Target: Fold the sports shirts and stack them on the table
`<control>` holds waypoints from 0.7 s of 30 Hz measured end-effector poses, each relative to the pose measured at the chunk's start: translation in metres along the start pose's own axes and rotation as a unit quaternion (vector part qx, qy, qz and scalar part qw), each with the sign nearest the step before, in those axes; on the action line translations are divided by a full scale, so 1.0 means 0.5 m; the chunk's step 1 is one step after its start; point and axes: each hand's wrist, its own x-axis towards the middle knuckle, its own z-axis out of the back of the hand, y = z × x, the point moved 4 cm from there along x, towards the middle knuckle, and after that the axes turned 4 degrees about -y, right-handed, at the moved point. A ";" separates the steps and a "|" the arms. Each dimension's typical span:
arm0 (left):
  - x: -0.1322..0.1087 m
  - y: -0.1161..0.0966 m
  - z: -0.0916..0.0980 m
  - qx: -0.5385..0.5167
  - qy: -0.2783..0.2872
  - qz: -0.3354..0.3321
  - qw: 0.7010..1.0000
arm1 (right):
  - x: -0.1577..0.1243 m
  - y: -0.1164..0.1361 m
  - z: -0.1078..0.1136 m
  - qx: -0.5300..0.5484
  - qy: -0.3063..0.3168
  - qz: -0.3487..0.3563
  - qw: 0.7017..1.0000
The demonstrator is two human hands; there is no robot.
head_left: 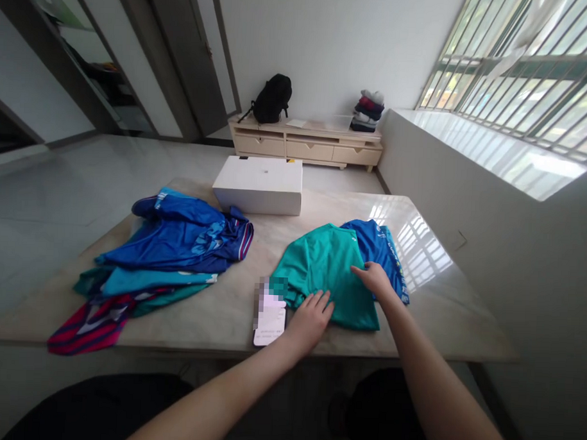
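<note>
A folded teal green shirt [323, 263] lies on the marble table [223, 310], on top of a folded blue shirt [382, 245] that shows at its right side. My left hand [312, 318] rests flat on the teal shirt's near left edge, fingers spread. My right hand [374, 278] presses on the shirt's right edge where it meets the blue one, fingers curled on the fabric. Neither hand lifts anything.
A phone [269, 322] lies by my left hand. A pile of unfolded blue, teal and red striped jerseys [162, 257] covers the table's left. A white box [259, 185] sits at the far edge. Behind are a low cabinet [308, 147], a backpack [273, 98] and stacked clothes [368, 110].
</note>
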 end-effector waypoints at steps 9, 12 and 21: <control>0.045 0.035 0.100 0.014 -0.067 0.038 0.997 | -0.153 0.048 0.062 0.022 0.001 0.154 0.988; 0.065 0.039 0.137 0.018 -0.078 0.029 0.996 | -0.234 0.091 0.058 -0.021 -0.007 0.275 0.961; 0.126 0.056 0.313 0.042 -0.100 -0.080 0.991 | -0.212 0.206 0.257 -0.110 -0.130 0.320 0.932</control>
